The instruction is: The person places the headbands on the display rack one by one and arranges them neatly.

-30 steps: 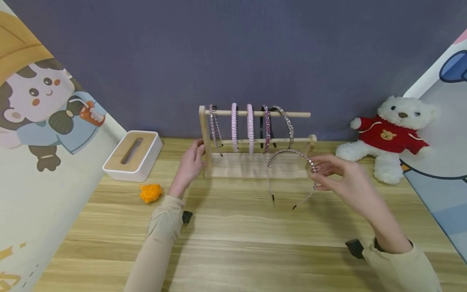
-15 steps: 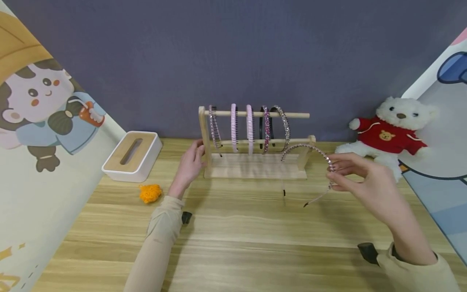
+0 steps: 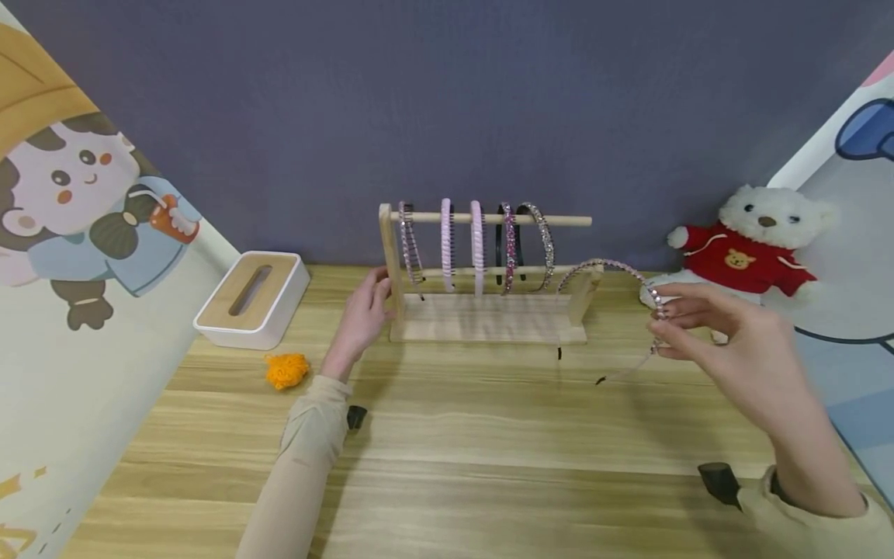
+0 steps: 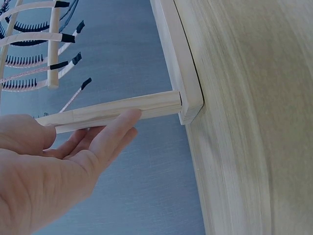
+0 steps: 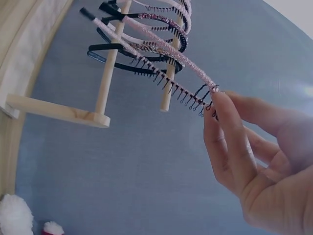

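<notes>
A wooden headband rack [image 3: 489, 318] with two horizontal rods stands at the back of the table. Several headbands hang on it: pale pink ones [image 3: 448, 244], a magenta glittery one [image 3: 509, 247] and a silver sparkling one [image 3: 545, 241]. My left hand [image 3: 363, 314] holds the rack's left upright [image 4: 112, 110], thumb on one side and fingers on the other. To the right of the rack, my right hand [image 3: 726, 334] pinches a thin pink headband [image 3: 615, 265] with small comb teeth by its curved top. This band's dark tips [image 5: 88, 13] point toward the rack, clear of the rods.
A white tissue box [image 3: 251, 299] with a wooden lid sits at the left, an orange yarn ball [image 3: 287, 371] just in front of it. At the right, a white teddy bear [image 3: 740, 252] in a red hoodie leans by the wall. A dark wall [image 3: 447, 101] closes off the back.
My right hand has moved right with the pink headband, away from the rack's front and closer to the teddy bear. The left hand stays on the upright.
</notes>
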Available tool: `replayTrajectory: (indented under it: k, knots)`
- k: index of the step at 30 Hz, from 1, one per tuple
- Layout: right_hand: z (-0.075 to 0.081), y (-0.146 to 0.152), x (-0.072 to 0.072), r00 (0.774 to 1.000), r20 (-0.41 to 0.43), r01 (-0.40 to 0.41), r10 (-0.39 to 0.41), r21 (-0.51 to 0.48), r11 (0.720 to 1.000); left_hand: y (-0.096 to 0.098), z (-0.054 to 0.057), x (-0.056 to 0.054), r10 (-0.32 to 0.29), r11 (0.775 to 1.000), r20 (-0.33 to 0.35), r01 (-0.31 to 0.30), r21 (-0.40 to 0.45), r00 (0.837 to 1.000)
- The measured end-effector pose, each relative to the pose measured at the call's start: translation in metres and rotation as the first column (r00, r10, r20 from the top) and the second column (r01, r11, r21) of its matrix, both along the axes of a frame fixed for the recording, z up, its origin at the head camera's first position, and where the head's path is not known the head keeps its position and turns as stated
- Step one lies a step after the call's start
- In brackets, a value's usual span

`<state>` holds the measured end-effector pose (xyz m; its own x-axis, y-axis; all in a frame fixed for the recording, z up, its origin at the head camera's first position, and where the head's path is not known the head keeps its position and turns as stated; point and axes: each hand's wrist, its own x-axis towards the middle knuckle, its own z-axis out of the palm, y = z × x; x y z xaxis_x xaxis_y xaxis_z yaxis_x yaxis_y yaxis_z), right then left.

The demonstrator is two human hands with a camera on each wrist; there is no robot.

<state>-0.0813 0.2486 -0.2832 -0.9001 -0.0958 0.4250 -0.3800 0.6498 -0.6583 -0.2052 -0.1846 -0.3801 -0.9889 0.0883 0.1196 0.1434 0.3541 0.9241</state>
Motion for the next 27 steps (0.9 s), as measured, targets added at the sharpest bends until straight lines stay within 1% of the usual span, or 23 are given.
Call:
replayTrajectory:
  k: [5, 9, 14, 21, 23, 27]
  knots:
    - [0.006, 0.0, -0.002, 0.999, -0.028, 0.031, -0.031, -0.006, 1.0, 0.0, 0.0, 0.0, 0.003, 1.0, 0.001, -0.003, -0.007, 1.0]
    - [0.012, -0.002, -0.005, 0.997, -0.049, 0.05, -0.052, -0.038, 0.998, 0.0, 0.0, 0.001, 0.0, 1.0, 0.001, 0.0, -0.01, 1.0]
    - [0.02, -0.005, -0.008, 0.991, -0.087, 0.096, -0.1, -0.047, 0.994, 0.0, 0.0, 0.001, 0.004, 1.0, -0.019, -0.004, -0.018, 1.0]
    - [0.027, -0.006, -0.014, 0.976, -0.128, 0.173, -0.174, -0.019, 0.985, 0.0, -0.001, 0.0, 0.009, 0.999, -0.026, -0.009, -0.03, 1.0]
    - [0.028, -0.006, -0.018, 0.97, -0.142, 0.195, -0.195, -0.011, 0.981, -0.001, -0.002, -0.001, 0.007, 1.0, -0.027, -0.008, -0.029, 1.0]
    - [0.03, -0.007, -0.027, 0.962, -0.142, 0.237, -0.232, 0.015, 0.971, -0.001, -0.002, 0.0, 0.008, 1.0, -0.027, -0.008, -0.017, 1.0]
